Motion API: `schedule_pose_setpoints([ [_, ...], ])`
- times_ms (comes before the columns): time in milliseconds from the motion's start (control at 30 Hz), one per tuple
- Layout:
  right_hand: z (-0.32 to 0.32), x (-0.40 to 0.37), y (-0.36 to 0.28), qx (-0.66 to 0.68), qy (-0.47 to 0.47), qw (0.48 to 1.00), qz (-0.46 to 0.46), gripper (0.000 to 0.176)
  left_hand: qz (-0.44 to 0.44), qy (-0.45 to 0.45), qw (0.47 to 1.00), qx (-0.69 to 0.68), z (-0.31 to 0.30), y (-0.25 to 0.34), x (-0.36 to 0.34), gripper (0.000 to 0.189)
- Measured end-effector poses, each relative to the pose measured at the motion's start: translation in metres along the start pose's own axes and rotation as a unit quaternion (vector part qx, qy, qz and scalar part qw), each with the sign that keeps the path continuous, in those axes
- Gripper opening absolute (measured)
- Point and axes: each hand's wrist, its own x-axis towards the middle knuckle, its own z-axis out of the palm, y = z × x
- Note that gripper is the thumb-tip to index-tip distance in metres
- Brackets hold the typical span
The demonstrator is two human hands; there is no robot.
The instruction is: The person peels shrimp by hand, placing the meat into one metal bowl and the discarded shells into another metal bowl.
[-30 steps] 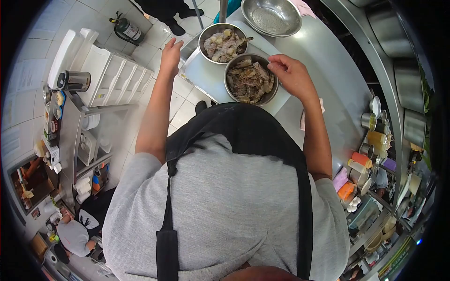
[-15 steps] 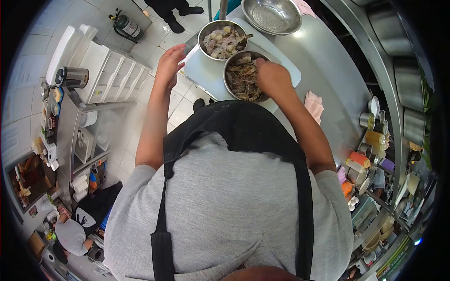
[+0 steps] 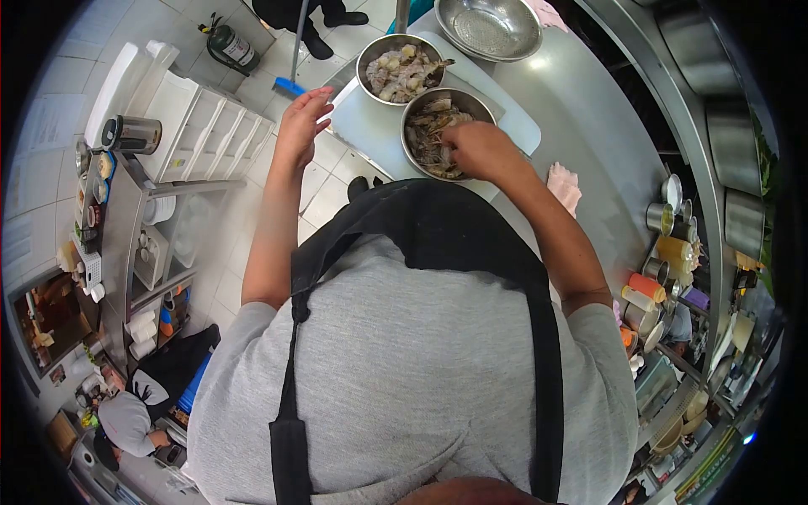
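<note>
My right hand (image 3: 481, 150) reaches over the rim of a round steel bowl (image 3: 406, 150), its fingers bent in among the unpeeled greyish shrimp (image 3: 427, 139). The fingertips are partly hidden, so what they pinch does not show. Just beyond that bowl stands a second steel container (image 3: 360, 77) with paler, peeled-looking shrimp (image 3: 404, 74). Both rest on a white cutting board (image 3: 520, 126). My left hand (image 3: 303, 126) hovers off the board's left side, empty, with its fingers loosely apart.
A perforated steel colander (image 3: 492, 34) stands at the back of the steel counter (image 3: 602, 135). A pink cloth (image 3: 564, 187) lies to the right. At left are white drawers (image 3: 215, 135) and a fire extinguisher (image 3: 231, 47). Another person's legs (image 3: 313, 25) and a blue broom (image 3: 289, 86) show beyond.
My right hand has moved left, further over the bowl, fingers now among the shrimp. My left hand has shifted slightly. A blue broom has come into view on the floor.
</note>
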Motion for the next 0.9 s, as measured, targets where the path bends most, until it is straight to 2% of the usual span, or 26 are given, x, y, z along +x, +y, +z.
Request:
schedule_pose_setpoints([
  [67,0.012,0.009,-0.008,-0.01,0.005,1.0,-0.015,0.023,0.005,0.007,1.0,-0.001,0.004,0.0,-0.001,0.035],
  [133,0.024,0.021,-0.014,-0.019,0.011,0.999,-0.031,0.024,-0.005,-0.023,1.0,-0.002,0.006,-0.002,0.0,0.041],
  [200,0.035,0.036,-0.016,-0.086,-0.043,0.994,-0.054,0.022,-0.005,-0.029,1.0,0.003,0.009,-0.002,-0.002,0.041],
  [333,0.051,0.045,-0.025,-0.14,0.007,0.988,-0.067,0.019,-0.005,-0.033,0.999,0.007,0.008,-0.001,-0.005,0.04],
  [900,0.054,0.053,-0.031,-0.145,-0.029,0.986,-0.08,0.021,-0.012,-0.027,1.0,-0.008,0.006,-0.008,-0.008,0.041],
])
